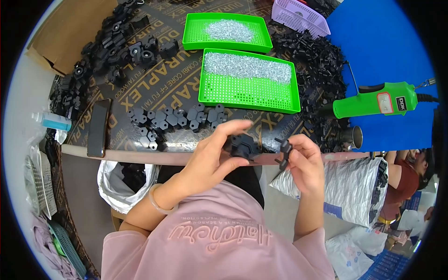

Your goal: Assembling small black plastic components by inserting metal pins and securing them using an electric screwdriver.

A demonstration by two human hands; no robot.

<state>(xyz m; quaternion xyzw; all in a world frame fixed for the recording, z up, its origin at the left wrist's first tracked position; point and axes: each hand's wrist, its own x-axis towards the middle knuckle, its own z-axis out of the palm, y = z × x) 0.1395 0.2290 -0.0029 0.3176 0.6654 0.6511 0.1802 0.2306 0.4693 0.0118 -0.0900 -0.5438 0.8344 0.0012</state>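
Observation:
My left hand (pixel 212 156) is curled around a chunky black plastic block (pixel 243 146), gripping it between thumb and fingers above the table's front edge. To its right, my right hand (pixel 307 161) pinches a small black plastic piece (pixel 284 153) with thin pegs sticking out toward the block. A gap separates the two parts. Just beyond my left hand stands a row of black blocks with hexagonal faces (pixel 170 119). One more such block (pixel 148 138) sits nearer the edge.
Two green trays (pixel 203 95) hold small silvery metal pieces. Black parts (pixel 322 79) pile up on the right, with more blocks (pixel 116 42) at far left. A green electric screwdriver (pixel 373 100), metal cup (pixel 352 137), phone (pixel 99 126) and purple basket (pixel 301 18) surround them. Another person sits at right.

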